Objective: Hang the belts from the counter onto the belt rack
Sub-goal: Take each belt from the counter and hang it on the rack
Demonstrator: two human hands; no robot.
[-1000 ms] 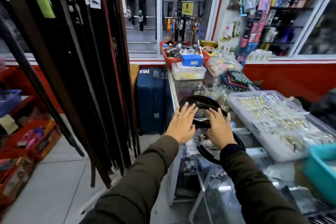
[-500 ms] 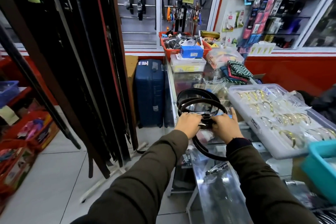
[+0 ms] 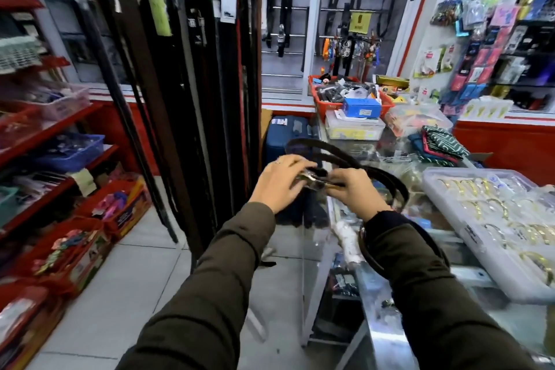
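Belts (image 3: 387,182) looped, buckles (image 3: 313,182) leftward

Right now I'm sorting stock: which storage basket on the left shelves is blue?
The blue basket on the middle red shelf, below the pale pink basket on the shelf above; the other containers there look red.

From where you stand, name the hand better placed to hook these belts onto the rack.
Left. The left hand is nearer the belt rack; the right hand grips the belts on the counter side.
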